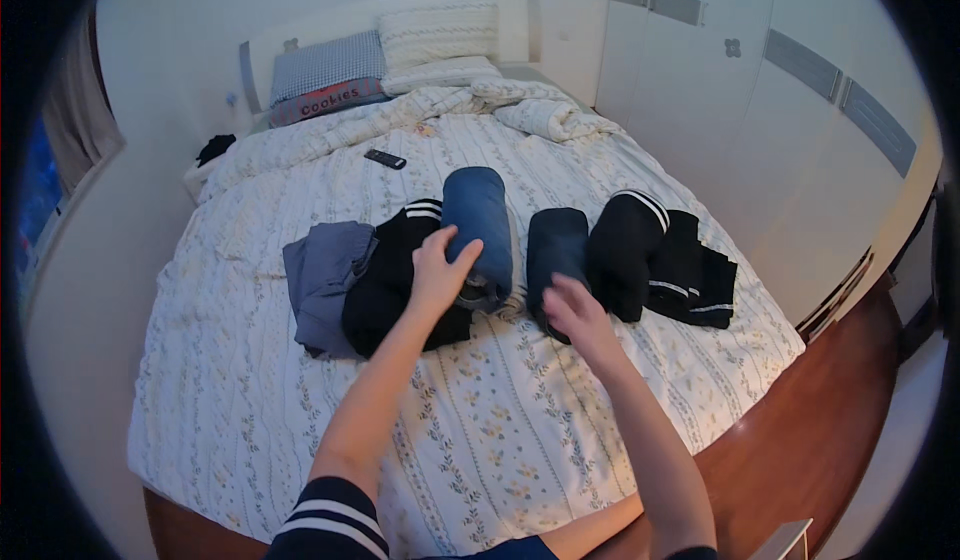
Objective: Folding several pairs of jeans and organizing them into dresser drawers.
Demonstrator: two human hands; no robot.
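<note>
A blue rolled garment (476, 210) stands out near the middle of the bed. My left hand (440, 272) is at its lower left side, thumb and fingers apart and not wrapped round it. To the right lies a dark navy roll (556, 242). Over its near end is my right hand (578, 318), fingers loosely bent and slightly blurred; I see nothing held in it. Left of the blue roll are a black garment with white stripes (385, 295) and a grey-blue folded garment (325, 278). A black roll with white stripes (622, 255) sits right of the navy one.
Black folded clothes (700, 285) lie at the right end of the row. Farther back on the patterned bedspread (300, 400) are a remote control (385, 159) and a rumpled quilt (545, 115). Pillows (440, 35) rest against the headboard. A white wardrobe (700, 80) stands at the right.
</note>
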